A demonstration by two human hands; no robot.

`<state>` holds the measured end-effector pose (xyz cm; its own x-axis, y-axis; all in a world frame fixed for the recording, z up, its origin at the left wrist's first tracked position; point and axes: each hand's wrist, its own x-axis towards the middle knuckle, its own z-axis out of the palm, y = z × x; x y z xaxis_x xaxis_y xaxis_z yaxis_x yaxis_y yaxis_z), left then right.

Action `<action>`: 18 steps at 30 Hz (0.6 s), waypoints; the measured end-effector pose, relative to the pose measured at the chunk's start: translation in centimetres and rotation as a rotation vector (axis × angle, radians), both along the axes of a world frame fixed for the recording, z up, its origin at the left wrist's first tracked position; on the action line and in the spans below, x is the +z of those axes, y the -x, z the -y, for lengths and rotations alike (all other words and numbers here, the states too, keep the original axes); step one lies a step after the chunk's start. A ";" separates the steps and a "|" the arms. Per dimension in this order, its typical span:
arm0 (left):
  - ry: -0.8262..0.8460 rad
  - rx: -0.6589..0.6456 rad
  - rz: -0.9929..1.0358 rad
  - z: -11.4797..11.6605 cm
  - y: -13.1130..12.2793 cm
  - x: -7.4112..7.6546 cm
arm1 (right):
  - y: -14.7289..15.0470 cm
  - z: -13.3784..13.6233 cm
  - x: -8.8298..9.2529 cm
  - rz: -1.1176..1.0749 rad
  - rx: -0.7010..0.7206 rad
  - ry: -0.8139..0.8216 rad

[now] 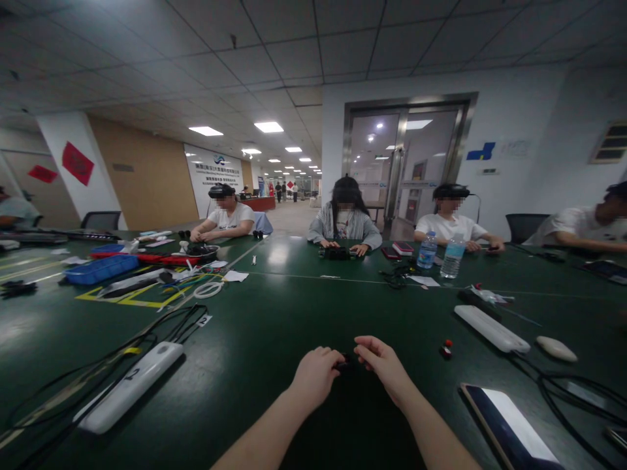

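Over the dark green table [235, 378], my left hand [316, 375] is closed on a small black object [346, 364], whose kind I cannot make out. The fingers hide much of it. Just to the right, my right hand [385, 369] is held with thumb and forefinger slightly apart and nothing visible between them. Its fingertips are close to the black object but appear apart from it. Farther right lies a small red and black item [445, 350], touched by neither hand.
On the left lies a white power strip [134, 385] with black cables; a blue tray [102, 269] is behind it. To the right are a second power strip [491, 328], a phone [509, 427], a white mouse [557, 348] and water bottles [453, 256]. People sit across the table.
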<state>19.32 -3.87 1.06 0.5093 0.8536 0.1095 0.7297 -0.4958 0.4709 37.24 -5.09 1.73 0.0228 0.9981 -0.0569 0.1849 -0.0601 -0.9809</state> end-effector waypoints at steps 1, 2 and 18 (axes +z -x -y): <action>-0.001 -0.022 0.018 0.2 0.1 0.0 | -0.1 -0.1 0.0 0.030 -0.001 -0.015; 0.002 -0.031 0.033 0.2 0.3 0.0 | -0.2 -0.1 0.1 0.066 0.007 -0.036; 0.242 0.023 0.202 0.3 1.5 -0.2 | 1.7 1.3 1.0 0.525 0.265 -0.152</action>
<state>17.81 -4.18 0.86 0.4779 0.8784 -0.0013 0.6195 -0.3360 0.7095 35.54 -6.41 2.71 -0.2416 0.9696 0.0381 0.6359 0.1878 -0.7485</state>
